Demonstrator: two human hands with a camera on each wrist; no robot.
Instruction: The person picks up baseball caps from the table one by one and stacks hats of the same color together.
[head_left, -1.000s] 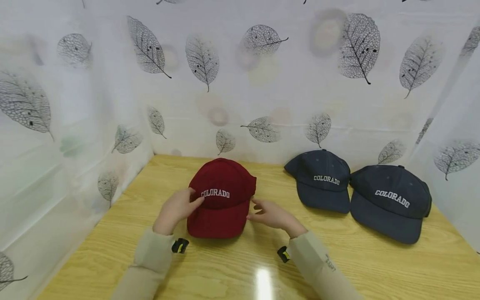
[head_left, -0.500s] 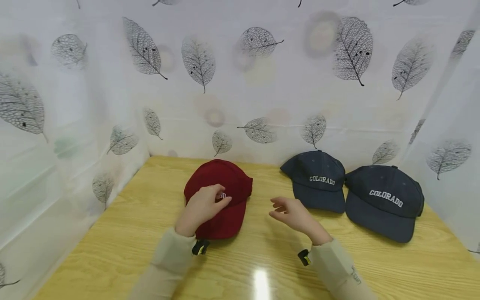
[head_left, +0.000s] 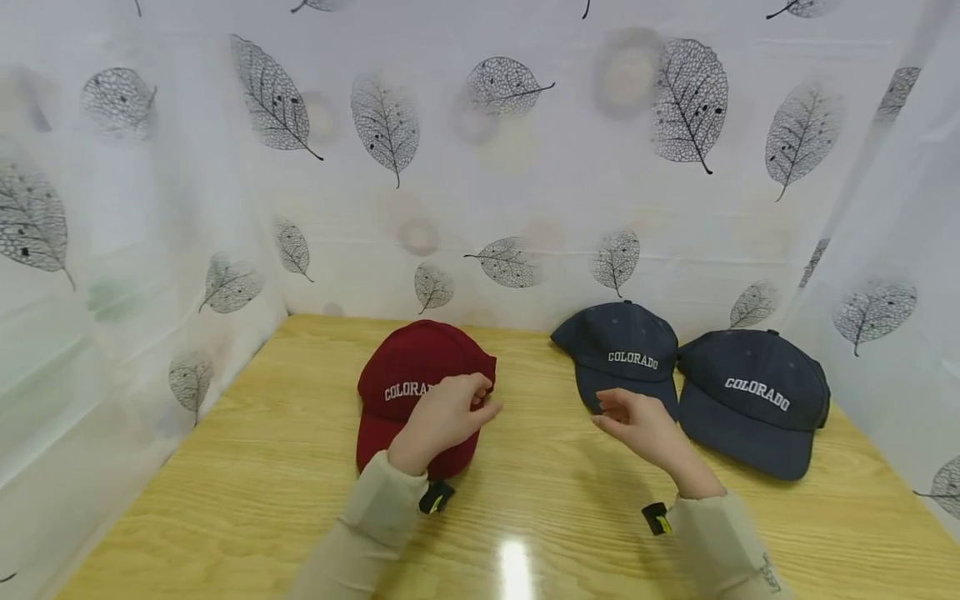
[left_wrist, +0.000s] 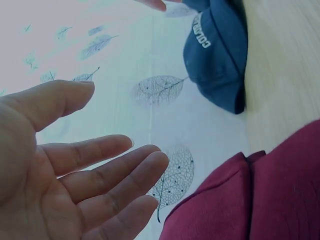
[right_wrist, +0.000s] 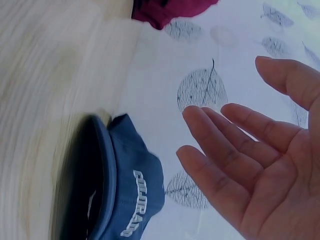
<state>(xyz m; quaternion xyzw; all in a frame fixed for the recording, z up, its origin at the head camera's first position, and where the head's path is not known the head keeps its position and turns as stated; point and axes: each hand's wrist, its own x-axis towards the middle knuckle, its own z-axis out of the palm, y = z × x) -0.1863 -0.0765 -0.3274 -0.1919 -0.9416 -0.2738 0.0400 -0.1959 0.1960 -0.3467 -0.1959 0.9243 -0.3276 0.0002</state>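
1. Red cap [head_left: 420, 354], on the table [head_left: 540, 492].
2. Left hand [head_left: 446, 417], fingers relaxed, empty, near the red cap.
3. Right hand [head_left: 645, 427], likewise relaxed, empty, right of the red cap.
4. Navy cap [head_left: 628, 354] and second navy cap [head_left: 753, 396], right of the red cap.

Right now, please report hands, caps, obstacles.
Left hand empty, partly hiding red cap. Right hand empty, partly hiding middle navy cap. No obstacle between hands.

on the table [head_left: 225, 483], the left cap [head_left: 420, 350] lies well apart from the adjacent middle cap [head_left: 626, 333] and right cap [head_left: 750, 425]; behind, a curtain [head_left: 450, 192].
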